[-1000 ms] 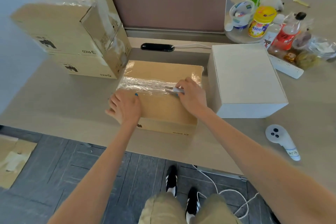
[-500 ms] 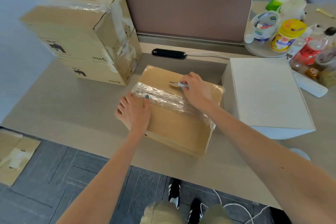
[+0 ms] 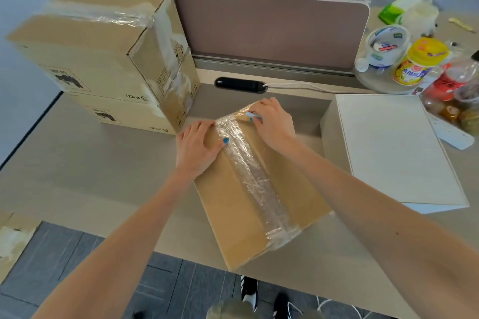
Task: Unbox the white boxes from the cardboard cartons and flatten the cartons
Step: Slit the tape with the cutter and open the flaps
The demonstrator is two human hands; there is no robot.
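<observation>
The right hand [image 3: 273, 124] is curled around a small pale-blue tool [image 3: 252, 116], pinching it between thumb and fingers. The tool's tip touches the far end of a cardboard carton [image 3: 233, 197], right where a strip of clear tape [image 3: 256, 181] begins. The left hand [image 3: 198, 146] lies flat on the carton's far left corner, fingers straight and close together, pressing down. Its thumb, with a blue-painted nail, rests just beside the tape.

The carton is closed and lies flat on a beige table [image 3: 103, 163], turned at an angle. Its far end is under both hands and its near corner reaches the table's front edge. The crinkled tape runs the whole length of the lid, between the two hands and back toward the person.

Just to the right of the carton stands a closed white box [image 3: 396, 147], apart from the right hand. To the left, near the left hand, two more taped cartons [image 3: 98, 59] are stacked one on the other. Behind the hands a black cable port [image 3: 239, 84] sits in the table, below a brown divider panel [image 3: 269, 28]. At the far right are a yellow-lidded jar [image 3: 420, 59] and other food containers. A piece of flattened cardboard [image 3: 13, 241] lies on the floor at lower left.
</observation>
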